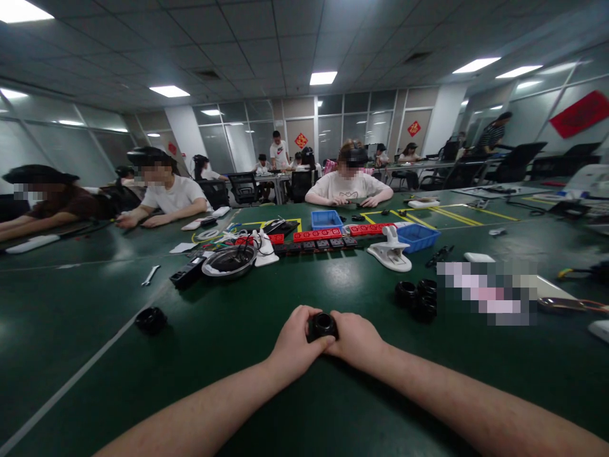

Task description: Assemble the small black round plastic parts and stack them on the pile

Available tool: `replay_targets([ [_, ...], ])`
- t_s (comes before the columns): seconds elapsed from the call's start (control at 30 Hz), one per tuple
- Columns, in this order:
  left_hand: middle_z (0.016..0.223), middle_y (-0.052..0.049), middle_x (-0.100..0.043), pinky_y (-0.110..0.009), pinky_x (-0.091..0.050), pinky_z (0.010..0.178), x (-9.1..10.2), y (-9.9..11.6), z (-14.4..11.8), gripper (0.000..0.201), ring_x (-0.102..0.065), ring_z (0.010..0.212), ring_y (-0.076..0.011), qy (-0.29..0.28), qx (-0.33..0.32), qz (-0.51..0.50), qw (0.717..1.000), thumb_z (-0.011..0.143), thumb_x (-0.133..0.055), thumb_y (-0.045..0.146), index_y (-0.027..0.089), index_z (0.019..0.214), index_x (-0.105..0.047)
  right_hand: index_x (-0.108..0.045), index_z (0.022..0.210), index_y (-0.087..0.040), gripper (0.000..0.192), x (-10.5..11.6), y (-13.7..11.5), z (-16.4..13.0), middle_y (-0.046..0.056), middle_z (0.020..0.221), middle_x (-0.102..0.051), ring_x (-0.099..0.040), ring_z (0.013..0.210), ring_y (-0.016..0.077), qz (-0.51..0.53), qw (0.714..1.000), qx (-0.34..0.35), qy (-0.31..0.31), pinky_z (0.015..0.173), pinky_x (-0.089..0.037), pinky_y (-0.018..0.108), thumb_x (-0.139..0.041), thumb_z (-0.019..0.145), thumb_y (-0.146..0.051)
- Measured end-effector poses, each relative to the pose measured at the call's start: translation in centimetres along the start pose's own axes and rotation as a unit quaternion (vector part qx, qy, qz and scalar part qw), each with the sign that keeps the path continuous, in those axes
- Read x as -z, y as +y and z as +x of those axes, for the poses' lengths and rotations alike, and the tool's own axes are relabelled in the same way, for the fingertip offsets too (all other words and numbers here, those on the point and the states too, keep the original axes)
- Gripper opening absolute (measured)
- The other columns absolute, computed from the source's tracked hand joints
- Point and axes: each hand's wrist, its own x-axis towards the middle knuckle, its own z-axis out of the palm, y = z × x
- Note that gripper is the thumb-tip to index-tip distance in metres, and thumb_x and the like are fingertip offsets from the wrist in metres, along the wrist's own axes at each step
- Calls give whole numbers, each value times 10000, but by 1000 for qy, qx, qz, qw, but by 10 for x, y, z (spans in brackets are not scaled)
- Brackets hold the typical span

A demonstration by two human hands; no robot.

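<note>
A black, round, hollow part (324, 324), glossy at its open top, stands at the near middle of the green table (228, 343). My left hand (294, 337) wraps its left side, the thumb reaching across the front. From the right, my right hand (358, 340) closes round the same part, and the two hands meet in front of it. Its lower side is mostly hidden by my fingers. Another similar black part (151, 320) sits alone to the left. Several more like it (406, 294) are grouped to the right.
Farther back are a metal bowl (229, 261), red power strips (318, 235), white clamp stand (391, 251) and blue trays (419, 237). A small wrench (151, 275) lies at left. Eyeglasses (561, 304) rest at right. A co-worker (349, 181) sits across the table; others sit left.
</note>
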Motion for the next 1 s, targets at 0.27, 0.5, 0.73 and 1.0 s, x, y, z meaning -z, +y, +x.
replay_targets([
  [0.27, 804, 0, -462, -235, -362, 599, 9, -2, 4, 334, -435, 675, -132, -89, -45, -29, 995, 629, -615, 233, 193, 947, -518, -487, 1011, -195, 498, 18, 22, -2, 30, 944, -549, -512, 827, 189, 187, 972, 124, -71, 679, -390, 278, -655, 570, -355],
  [0.5, 826, -1, -461, -237, -366, 604, 11, 0, 6, 347, -439, 683, -132, -114, -41, -27, 992, 639, -613, 243, 204, 969, -512, -538, 936, -152, 348, 17, 33, 7, 2, 811, -562, -505, 705, 136, 256, 946, 139, -140, 605, -384, 227, -629, 617, -259],
  [0.73, 825, 2, -459, -238, -371, 618, 10, -2, 7, 361, -438, 697, -133, -117, -41, -32, 992, 639, -614, 214, 204, 983, -504, -536, 918, -152, 324, 18, 34, 8, -8, 779, -523, -469, 669, 116, 254, 944, 150, -146, 563, -360, 204, -621, 619, -244],
  [1.0, 832, 5, -458, -237, -371, 614, 10, -6, 7, 381, -437, 688, -128, -111, -40, -41, 992, 625, -626, 202, 211, 986, -504, -534, 891, -149, 272, 17, 34, 9, -9, 766, -505, -454, 663, 113, 249, 944, 160, -147, 566, -355, 205, -600, 641, -233],
])
